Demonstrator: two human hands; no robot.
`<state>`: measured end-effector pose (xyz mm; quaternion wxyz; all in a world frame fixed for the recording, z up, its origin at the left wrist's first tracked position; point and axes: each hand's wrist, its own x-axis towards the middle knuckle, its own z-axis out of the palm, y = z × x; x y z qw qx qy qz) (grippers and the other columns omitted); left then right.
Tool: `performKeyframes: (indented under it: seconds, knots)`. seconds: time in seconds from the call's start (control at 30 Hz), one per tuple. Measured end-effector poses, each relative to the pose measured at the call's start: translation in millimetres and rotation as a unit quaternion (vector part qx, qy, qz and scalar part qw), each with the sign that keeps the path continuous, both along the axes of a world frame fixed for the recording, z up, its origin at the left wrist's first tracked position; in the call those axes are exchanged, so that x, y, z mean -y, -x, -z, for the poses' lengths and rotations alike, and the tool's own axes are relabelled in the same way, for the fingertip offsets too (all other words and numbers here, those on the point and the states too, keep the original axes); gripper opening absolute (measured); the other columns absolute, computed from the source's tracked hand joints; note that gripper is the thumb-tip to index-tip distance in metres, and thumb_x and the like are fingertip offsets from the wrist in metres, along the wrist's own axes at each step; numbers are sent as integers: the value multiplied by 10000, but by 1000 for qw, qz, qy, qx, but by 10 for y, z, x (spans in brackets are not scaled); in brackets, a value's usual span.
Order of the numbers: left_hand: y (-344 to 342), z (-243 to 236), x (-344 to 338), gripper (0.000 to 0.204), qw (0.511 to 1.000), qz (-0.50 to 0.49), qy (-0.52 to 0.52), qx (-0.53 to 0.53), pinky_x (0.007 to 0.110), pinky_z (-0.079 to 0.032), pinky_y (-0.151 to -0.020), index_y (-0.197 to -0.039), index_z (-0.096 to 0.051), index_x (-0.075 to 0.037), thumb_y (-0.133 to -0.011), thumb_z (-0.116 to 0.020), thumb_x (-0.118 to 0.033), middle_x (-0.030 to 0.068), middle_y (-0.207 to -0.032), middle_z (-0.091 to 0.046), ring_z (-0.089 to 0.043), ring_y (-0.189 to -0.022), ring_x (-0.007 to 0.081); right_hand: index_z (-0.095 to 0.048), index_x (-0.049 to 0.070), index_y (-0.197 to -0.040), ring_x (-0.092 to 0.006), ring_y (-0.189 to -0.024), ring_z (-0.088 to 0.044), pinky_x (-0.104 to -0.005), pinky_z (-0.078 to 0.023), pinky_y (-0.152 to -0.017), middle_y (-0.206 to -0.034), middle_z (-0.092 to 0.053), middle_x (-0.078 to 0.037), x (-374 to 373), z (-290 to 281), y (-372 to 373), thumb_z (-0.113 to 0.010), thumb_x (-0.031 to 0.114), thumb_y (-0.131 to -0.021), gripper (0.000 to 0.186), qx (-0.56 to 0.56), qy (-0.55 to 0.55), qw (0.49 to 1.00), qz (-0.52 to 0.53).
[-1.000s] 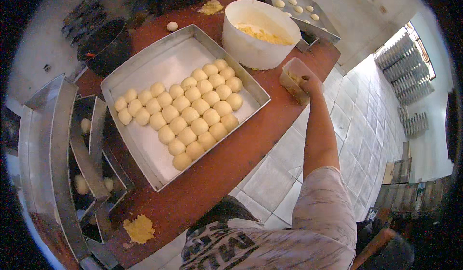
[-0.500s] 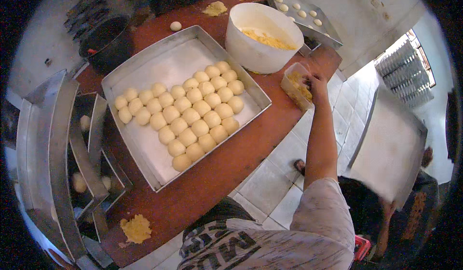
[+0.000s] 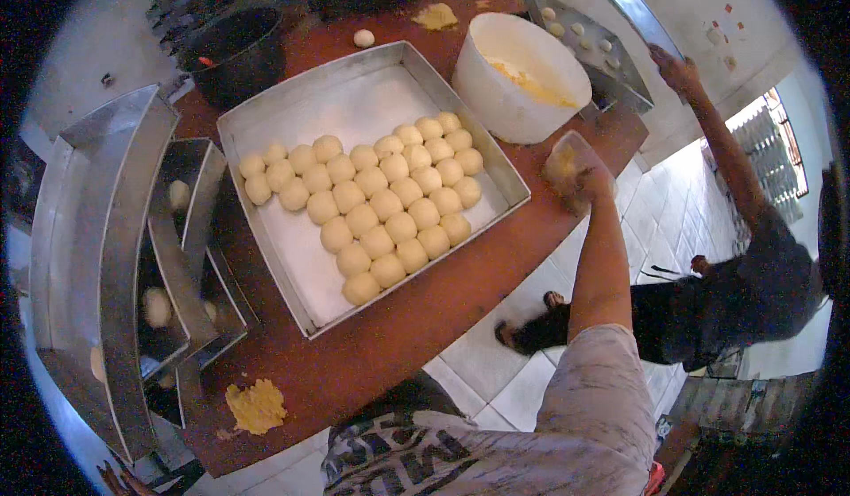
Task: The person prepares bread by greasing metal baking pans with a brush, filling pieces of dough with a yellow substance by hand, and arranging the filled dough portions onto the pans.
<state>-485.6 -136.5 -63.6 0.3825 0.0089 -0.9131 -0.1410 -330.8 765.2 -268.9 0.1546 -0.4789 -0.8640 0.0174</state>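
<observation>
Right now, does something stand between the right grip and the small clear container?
Nothing visible does: the right grip is at the small clear container, on its right side; blur hides exact contact. The white tub stands beyond the container, not between them.

Under us a red-brown table runs from seven o'clock up to two, its edge bowed by the lens. Pale square tiles cover the floor between three and six o'clock. We see an off-white wall at two o'clock, dotted with small reddish patches, and a dull grey wall between nine and ten. Toward half past two we face a bright opening with grey slatted panels; light glares beside it. A corrugated grey surface spreads at four o'clock.
</observation>
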Motion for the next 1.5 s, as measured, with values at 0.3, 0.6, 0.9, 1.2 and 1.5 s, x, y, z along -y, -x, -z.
performKeyframes:
  seconds: [0.3, 0.6, 0.9, 1.2, 1.5]
  knots:
    - [96, 129, -40, 470, 996, 49, 31, -66, 412, -464, -801, -1113, -515, 45, -844, -581, -335, 229, -1110, -501, -515, -1007, 335, -691, 47, -793, -188, -598, -626, -333, -482, -587, -710, -661, -98, 37, -293, -19, -693, 267, -680, 247, -145, -8, 989, 39]
    - [106, 228, 34, 481, 996, 72, -14, -57, 409, -473, -775, -1155, -465, 62, -848, -586, -288, 229, -1081, -526, -562, -914, 324, -670, 41, -906, -260, -754, -632, -365, -482, -706, -834, -655, -163, -430, 277, -63, -694, 246, -663, 319, -55, 111, 991, -47]
    - [-98, 178, -42, 522, 998, 51, 4, -29, 397, -494, -744, -1194, -413, 73, -852, -576, -286, 223, -1105, -517, -566, -922, 331, -653, 58, -916, -350, -889, -595, -408, -461, -754, -918, -632, -187, 300, -299, 281, -628, 299, -721, 311, -16, -16, 999, 27]
    - [80, 621, 842, 351, 999, 41, -9, 11, 399, -277, -1018, -1212, -431, 45, -914, -434, -141, 190, -1266, -438, -382, -1200, 306, -595, 59, -779, -162, -558, -521, -278, -402, -492, -629, -544, -38, 622, -1125, 203, -592, 239, -792, 180, -533, 249, 806, 62]
    - [3, 267, 204, 295, 940, 157, -302, 21, 353, -373, -938, -1121, -523, 14, -866, -479, -128, 131, -1134, -551, -500, -1062, 228, -543, 40, -847, -67, -529, -386, -184, -299, -468, -629, -452, 26, 4321, -2547, 1746, -580, 134, -830, 103, -506, 545, 584, -326]
